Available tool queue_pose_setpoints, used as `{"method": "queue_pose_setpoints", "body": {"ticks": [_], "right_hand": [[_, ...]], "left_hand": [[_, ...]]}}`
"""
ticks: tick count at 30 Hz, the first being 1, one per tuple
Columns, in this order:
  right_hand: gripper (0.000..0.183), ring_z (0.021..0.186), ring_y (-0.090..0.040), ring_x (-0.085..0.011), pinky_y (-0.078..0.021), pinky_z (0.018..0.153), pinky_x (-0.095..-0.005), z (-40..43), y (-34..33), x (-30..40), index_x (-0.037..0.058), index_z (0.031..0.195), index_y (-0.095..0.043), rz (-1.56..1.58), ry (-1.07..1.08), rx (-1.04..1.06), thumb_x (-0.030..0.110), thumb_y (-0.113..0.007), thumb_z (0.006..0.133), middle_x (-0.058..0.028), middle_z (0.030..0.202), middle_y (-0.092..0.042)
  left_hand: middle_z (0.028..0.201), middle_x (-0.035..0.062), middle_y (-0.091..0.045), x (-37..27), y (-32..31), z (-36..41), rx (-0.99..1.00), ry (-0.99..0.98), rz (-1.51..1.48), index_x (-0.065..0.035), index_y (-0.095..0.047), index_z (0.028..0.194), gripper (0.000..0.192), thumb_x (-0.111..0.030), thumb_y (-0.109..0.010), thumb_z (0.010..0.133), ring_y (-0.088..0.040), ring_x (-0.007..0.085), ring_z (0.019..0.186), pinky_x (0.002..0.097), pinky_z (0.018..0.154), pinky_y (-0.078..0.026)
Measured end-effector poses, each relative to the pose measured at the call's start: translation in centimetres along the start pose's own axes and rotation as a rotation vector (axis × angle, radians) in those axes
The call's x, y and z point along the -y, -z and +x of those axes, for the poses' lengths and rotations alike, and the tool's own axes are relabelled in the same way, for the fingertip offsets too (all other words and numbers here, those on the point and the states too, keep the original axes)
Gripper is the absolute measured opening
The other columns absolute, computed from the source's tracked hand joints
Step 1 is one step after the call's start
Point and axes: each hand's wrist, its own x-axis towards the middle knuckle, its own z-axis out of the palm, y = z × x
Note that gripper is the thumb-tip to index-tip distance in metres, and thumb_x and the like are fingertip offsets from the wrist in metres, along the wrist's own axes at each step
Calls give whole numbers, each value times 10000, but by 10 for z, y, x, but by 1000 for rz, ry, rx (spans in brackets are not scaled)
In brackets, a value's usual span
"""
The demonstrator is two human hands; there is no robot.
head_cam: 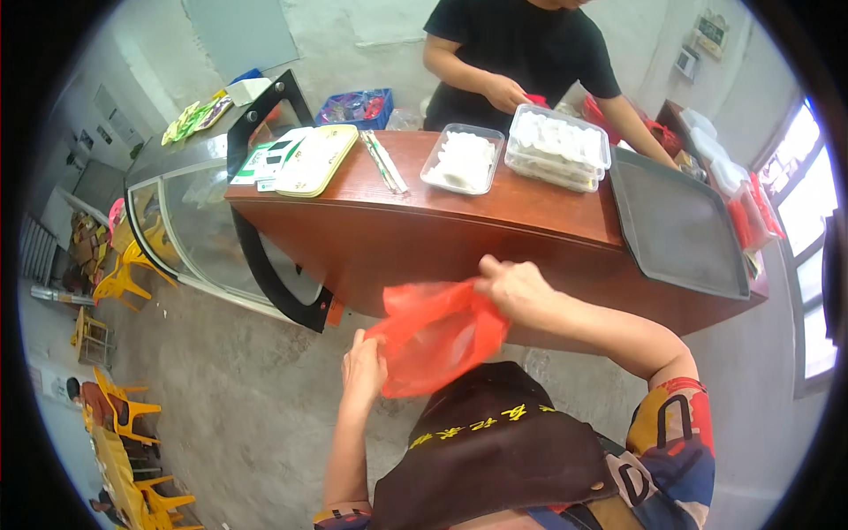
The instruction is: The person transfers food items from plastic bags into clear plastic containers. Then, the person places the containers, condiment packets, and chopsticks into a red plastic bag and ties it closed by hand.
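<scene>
A thin red plastic bag (434, 341) is stretched between my two hands, in front of a dark apron that bears yellow writing. My left hand (364, 368) grips its left edge. At its upper right, my right hand (520, 288) pinches the bag near the counter's front. On the wooden counter (424, 218) beyond them stands a clear plastic container of white food (462, 159). To its right is a stack of clear lidded containers (558, 147), also with white food in the top one. What the lower ones hold is hard to make out.
Behind the counter stands a person in a black shirt (517, 66). A grey tray (682, 222) overhangs the counter's right front. Wrapped chopsticks (384, 162) and a cream-coloured tray (318, 159) lie left of the containers. A glass display case (218, 232) adjoins the left. Yellow chairs (126, 278) stand farther off.
</scene>
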Motion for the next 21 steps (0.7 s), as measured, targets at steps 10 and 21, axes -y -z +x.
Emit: {"method": "queue_pose_setpoints", "body": {"ticks": [10,21], "right_hand": [[199,866,-627,-298,-451,706,-398,2,-30,27,71,896,-609,56,204,-844,143,-616,711,-147,1051,-641],[389,857,-627,-296,-495,763,-392,46,44,-7,60,1205,-541,347,-122,-568,132,-633,835,-126,931,-642]], "left_hand": [[1131,182,-581,18,41,-12,-448,-180,209,-21,-637,1009,312,35,-557,712,-611,395,831,459,715,-520],[1435,241,-367,32,33,44,458,-41,-435,-47,-354,1425,757,-13,-558,696,-412,348,1306,359,1060,-371]]}}
